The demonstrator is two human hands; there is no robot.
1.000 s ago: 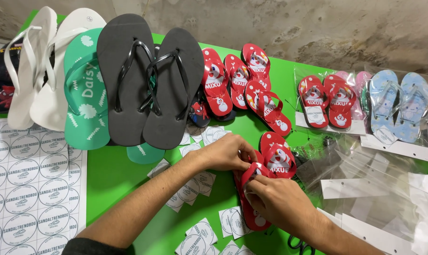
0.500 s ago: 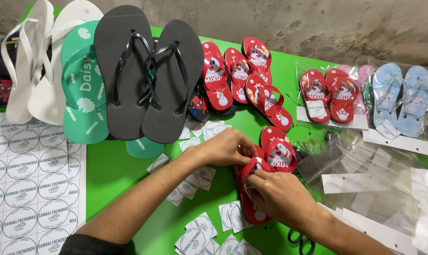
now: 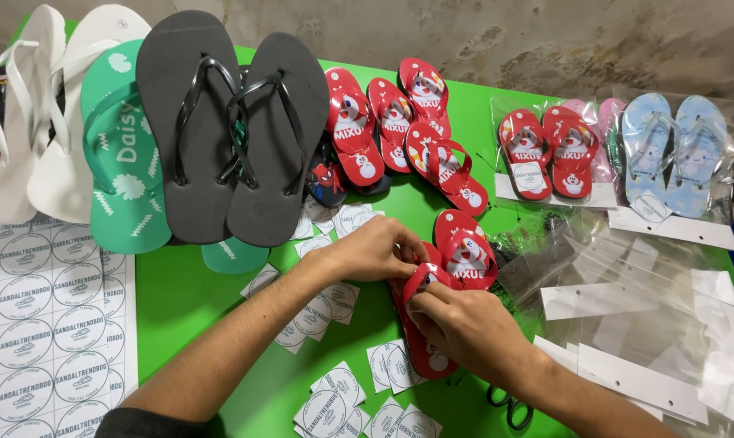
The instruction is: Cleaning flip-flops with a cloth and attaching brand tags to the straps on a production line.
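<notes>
Both hands are on a small red sandal (image 3: 422, 345) lying on the green table (image 3: 180, 292), right in front of the person. Left hand (image 3: 375, 250) pinches its strap near the top, right hand (image 3: 464, 324) presses down on the sole and grips it too. Another red sandal (image 3: 468, 251) sits just beside it, round stickers (image 3: 326, 300) scattered around, black flip-flops (image 3: 229, 130) further back.

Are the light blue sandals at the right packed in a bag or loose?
Packed: the light blue sandals lie inside a glossy clear bag with a white header strip.
</notes>
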